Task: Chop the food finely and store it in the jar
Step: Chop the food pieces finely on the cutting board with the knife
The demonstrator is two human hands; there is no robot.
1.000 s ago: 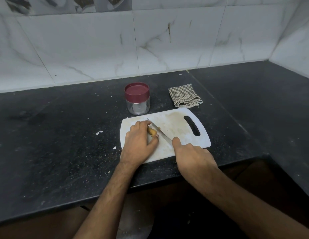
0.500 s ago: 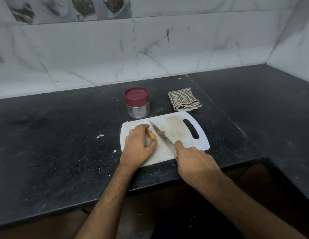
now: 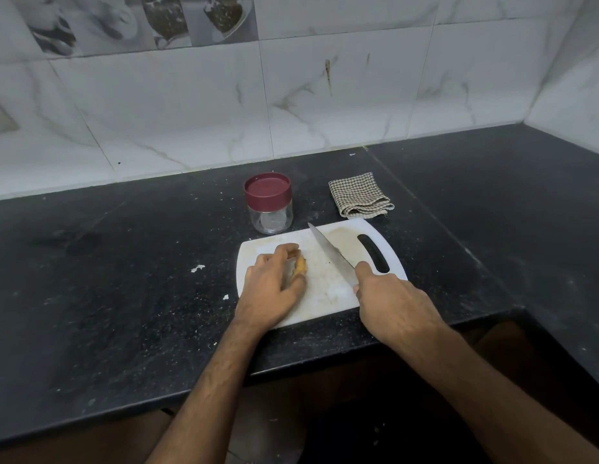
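Observation:
A small yellowish piece of food [image 3: 300, 266] lies on the white cutting board [image 3: 328, 291], pinched between the thumb and fingers of my left hand [image 3: 271, 286]. My right hand [image 3: 390, 304] grips the handle of a knife [image 3: 329, 254], whose blade slants up and left above the board, a little to the right of the food and apart from it. A clear jar [image 3: 269, 204] with a dark red lid shut on it stands just behind the board.
A folded checked cloth [image 3: 360, 195] lies behind the board's right end. The black counter [image 3: 124, 279] carries small white scraps [image 3: 197, 268] left of the board. Its front edge runs just below the board; a tiled wall stands behind.
The knife has moved right and away from the food, where the blade was touching it earlier. My left hand keeps hold of the food. The view has tilted upward.

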